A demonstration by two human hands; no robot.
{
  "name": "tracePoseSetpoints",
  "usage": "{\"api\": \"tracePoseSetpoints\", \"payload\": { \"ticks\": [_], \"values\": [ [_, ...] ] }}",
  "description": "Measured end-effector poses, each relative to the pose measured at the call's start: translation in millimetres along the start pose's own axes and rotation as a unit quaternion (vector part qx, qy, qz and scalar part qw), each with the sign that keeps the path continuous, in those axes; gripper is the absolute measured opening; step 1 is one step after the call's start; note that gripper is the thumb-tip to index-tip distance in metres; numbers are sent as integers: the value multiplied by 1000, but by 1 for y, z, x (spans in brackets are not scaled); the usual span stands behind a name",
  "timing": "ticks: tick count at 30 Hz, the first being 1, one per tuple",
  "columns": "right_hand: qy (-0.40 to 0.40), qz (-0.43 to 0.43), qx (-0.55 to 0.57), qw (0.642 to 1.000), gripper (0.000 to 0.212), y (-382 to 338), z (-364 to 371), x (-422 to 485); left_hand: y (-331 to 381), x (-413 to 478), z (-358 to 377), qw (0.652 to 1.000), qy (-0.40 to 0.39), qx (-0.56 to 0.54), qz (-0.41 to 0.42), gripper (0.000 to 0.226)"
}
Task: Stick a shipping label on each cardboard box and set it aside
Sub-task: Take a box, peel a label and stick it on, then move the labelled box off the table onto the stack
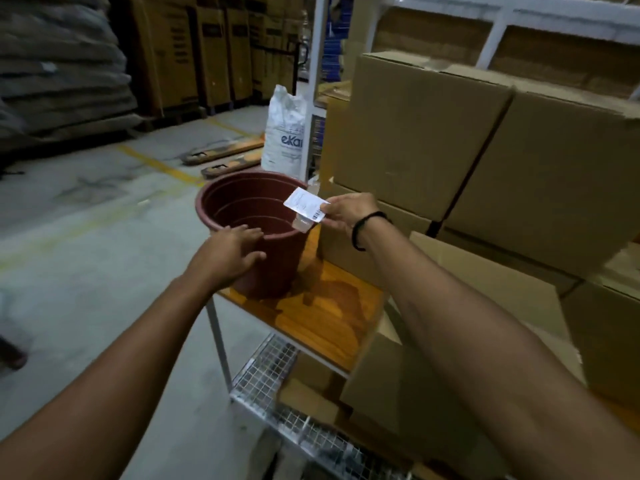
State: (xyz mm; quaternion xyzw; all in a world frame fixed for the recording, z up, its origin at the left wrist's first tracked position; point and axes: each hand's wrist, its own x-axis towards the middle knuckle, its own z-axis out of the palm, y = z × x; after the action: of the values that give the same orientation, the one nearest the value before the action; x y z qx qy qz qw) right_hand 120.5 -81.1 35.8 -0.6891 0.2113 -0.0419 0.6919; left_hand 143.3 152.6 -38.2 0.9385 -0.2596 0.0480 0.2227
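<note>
My right hand (pixel 349 211) pinches a white shipping label (pixel 306 204) with a barcode, holding it over the rim of a reddish-brown plastic bucket (pixel 256 233). My left hand (pixel 232 252) hovers with spread, relaxed fingers at the bucket's near rim; whether it touches is unclear. Several large brown cardboard boxes (pixel 426 133) are stacked on the orange-topped table (pixel 332 317) to the right. A smaller box (pixel 485 299) lies under my right forearm.
A white printed sack (pixel 285 133) leans behind the bucket by a white rack post (pixel 313 81). A wire-mesh lower shelf (pixel 273 386) holds cardboard pieces. Pallet forks (pixel 225 157), stacked sacks and cartons stand on the concrete floor to the left.
</note>
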Motion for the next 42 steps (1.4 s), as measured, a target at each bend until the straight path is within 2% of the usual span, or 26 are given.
{"api": "tracePoseSetpoints", "payload": {
  "ticks": [3, 9, 13, 16, 18, 20, 23, 27, 29, 31, 33, 35, 38, 40, 42],
  "values": [
    [-2, 0, -59, 998, 35, 0, 44, 29, -12, 0, 6, 998, 13, -4, 69, 50],
    [40, 10, -159, 986, 31, 12, 96, 64, -28, -1, 13, 990, 47, -16, 136, 50],
    [43, 8, -114, 992, 32, 13, 100, 59, -30, 2, 18, 987, 61, -13, 150, 47],
    [64, -4, -71, 995, 32, 10, 82, 47, -27, 8, 28, 979, 115, -23, 168, 41],
    [80, -6, -51, 995, 23, 7, 61, 31, -18, 14, 33, 971, 151, -47, 179, 36],
    [95, -3, -33, 995, 10, 6, 37, 13, -1, 17, 36, 965, 153, -82, 198, 36],
    [145, -3, 7, 989, 18, 8, -10, -20, 41, 17, 43, 955, 99, -140, 240, 38],
    [236, -54, -27, 970, 4, 16, -81, -71, 114, 5, 58, 941, -47, -233, 241, 52],
    [271, -67, -74, 957, 8, 26, -117, -98, 145, -2, 67, 929, -143, -267, 214, 74],
    [288, -68, -195, 935, 20, 36, -146, -129, 169, -6, 76, 914, -226, -288, 172, 100],
    [269, -49, -303, 913, 34, 45, -169, -160, 185, -8, 86, 908, -268, -289, 140, 111],
    [200, -19, -410, 889, 45, 57, -179, -179, 192, -10, 92, 903, -274, -310, 119, 103],
    [100, -15, -572, 814, 54, 80, -176, -188, 192, -12, 93, 896, -269, -339, 103, 97],
    [67, -35, -617, 784, 56, 91, -177, -192, 191, -11, 91, 892, -275, -346, 92, 97],
    [59, -32, -627, 776, 55, 95, -192, -199, 192, -11, 89, 888, -274, -356, 91, 96]
  ]
}}
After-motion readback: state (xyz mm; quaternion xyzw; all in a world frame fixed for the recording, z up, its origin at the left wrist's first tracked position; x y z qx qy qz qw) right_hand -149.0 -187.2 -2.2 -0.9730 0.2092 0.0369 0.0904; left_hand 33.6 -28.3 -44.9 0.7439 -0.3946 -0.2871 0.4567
